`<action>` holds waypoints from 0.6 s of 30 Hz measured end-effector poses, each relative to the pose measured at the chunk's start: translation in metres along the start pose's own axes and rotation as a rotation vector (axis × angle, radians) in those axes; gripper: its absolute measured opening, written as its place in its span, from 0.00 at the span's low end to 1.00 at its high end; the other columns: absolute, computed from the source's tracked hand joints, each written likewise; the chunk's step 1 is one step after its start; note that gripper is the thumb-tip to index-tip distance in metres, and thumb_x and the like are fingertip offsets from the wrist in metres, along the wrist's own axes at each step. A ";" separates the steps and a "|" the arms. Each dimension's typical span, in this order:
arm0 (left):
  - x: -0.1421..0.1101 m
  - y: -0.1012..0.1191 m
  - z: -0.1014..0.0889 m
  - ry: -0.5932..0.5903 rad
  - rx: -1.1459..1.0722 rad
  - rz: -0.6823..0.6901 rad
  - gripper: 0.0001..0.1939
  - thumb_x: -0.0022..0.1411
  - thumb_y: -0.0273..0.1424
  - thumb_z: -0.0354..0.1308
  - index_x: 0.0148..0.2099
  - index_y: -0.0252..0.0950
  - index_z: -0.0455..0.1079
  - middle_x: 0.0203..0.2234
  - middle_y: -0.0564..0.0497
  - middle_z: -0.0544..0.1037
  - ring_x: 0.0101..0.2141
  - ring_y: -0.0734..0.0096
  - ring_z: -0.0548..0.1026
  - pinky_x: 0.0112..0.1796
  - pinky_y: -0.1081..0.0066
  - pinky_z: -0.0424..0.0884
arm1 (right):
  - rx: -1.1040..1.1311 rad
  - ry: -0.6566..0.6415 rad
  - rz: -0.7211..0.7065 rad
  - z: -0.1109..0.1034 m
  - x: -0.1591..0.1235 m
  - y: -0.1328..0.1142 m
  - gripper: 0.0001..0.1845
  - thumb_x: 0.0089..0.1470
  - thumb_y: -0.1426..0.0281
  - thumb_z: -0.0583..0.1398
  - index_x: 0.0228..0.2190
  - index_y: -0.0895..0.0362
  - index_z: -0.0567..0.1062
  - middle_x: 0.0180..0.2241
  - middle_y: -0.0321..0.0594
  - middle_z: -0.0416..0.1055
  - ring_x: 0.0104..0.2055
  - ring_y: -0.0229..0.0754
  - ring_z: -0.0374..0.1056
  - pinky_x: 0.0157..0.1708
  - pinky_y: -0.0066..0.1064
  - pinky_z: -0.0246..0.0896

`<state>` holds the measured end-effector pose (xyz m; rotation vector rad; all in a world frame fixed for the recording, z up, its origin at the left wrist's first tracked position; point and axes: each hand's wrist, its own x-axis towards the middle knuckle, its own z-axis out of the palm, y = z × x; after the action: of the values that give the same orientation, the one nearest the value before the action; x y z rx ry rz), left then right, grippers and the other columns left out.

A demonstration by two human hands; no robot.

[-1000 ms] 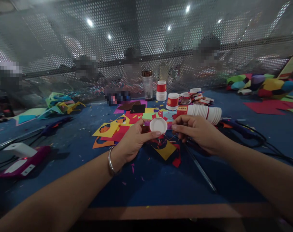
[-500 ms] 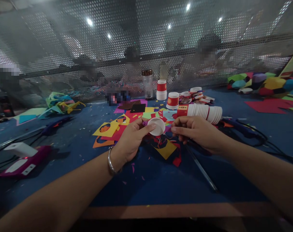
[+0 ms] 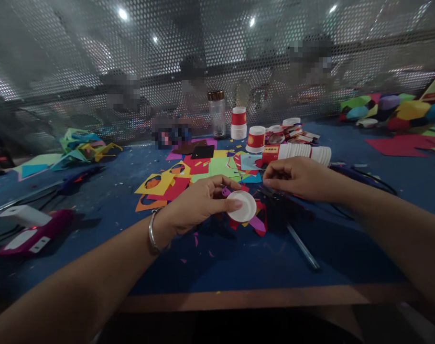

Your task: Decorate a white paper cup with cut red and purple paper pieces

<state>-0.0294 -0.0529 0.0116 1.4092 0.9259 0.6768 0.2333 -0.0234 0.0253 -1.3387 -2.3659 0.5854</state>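
Note:
My left hand (image 3: 206, 203) grips a shallow white paper cup (image 3: 243, 210), its round white inside facing me, the thumb pressed into it. A small purple paper piece (image 3: 225, 191) shows at its edge by the fingers. My right hand (image 3: 298, 177) hovers to the right, apart from the cup, with fingertips drawn together; whatever they may hold cannot be made out. Below those fingertips lies a dark object (image 3: 271, 193), too dim to name. Nearer me, a clear glue stick (image 3: 303, 246) lies slanted on the table. Purple and red paper scraps (image 3: 258, 224) show just beyond the cup.
Coloured paper sheets (image 3: 167, 184) spread across the middle of the blue table (image 3: 167, 277). Stacked paper cups (image 3: 303, 154) lie behind my right hand; more cups (image 3: 256, 139) and a glass bottle (image 3: 216, 114) stand farther back. A purple power strip (image 3: 34, 234) with cables sits left.
My left hand has brought the cup nearer to me and slightly right. My right hand has shifted slightly up and right, widening the gap between it and the cup.

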 end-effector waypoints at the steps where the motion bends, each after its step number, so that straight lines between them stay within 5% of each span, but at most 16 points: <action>1: 0.000 0.001 -0.002 -0.023 0.031 -0.018 0.23 0.54 0.33 0.73 0.50 0.35 0.72 0.36 0.50 0.80 0.33 0.73 0.76 0.32 0.73 0.69 | -0.033 -0.038 -0.014 -0.001 -0.001 -0.001 0.15 0.55 0.56 0.59 0.30 0.55 0.76 0.24 0.36 0.73 0.26 0.38 0.65 0.27 0.31 0.55; 8: 0.002 -0.002 -0.012 -0.202 0.321 -0.023 0.24 0.57 0.40 0.69 0.53 0.36 0.70 0.33 0.51 0.77 0.30 0.72 0.73 0.30 0.71 0.68 | -0.168 -0.265 -0.082 -0.001 -0.012 -0.007 0.12 0.58 0.62 0.56 0.33 0.56 0.75 0.28 0.38 0.74 0.27 0.40 0.66 0.28 0.31 0.56; 14: -0.004 0.002 -0.012 -0.034 0.872 0.208 0.22 0.60 0.42 0.67 0.52 0.38 0.72 0.50 0.44 0.76 0.45 0.59 0.75 0.46 0.59 0.71 | -0.236 -0.365 -0.120 -0.003 -0.018 -0.016 0.10 0.59 0.67 0.55 0.32 0.55 0.75 0.27 0.38 0.74 0.27 0.40 0.67 0.30 0.31 0.57; 18: -0.007 0.008 -0.016 -0.113 0.909 0.260 0.27 0.57 0.48 0.70 0.54 0.40 0.72 0.53 0.46 0.76 0.53 0.55 0.73 0.54 0.58 0.68 | -0.229 -0.402 -0.134 -0.004 -0.022 -0.022 0.09 0.58 0.72 0.54 0.31 0.55 0.75 0.28 0.38 0.74 0.27 0.40 0.68 0.29 0.31 0.57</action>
<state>-0.0455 -0.0496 0.0214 2.3762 1.0157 0.3485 0.2297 -0.0519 0.0375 -1.2303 -2.8982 0.6044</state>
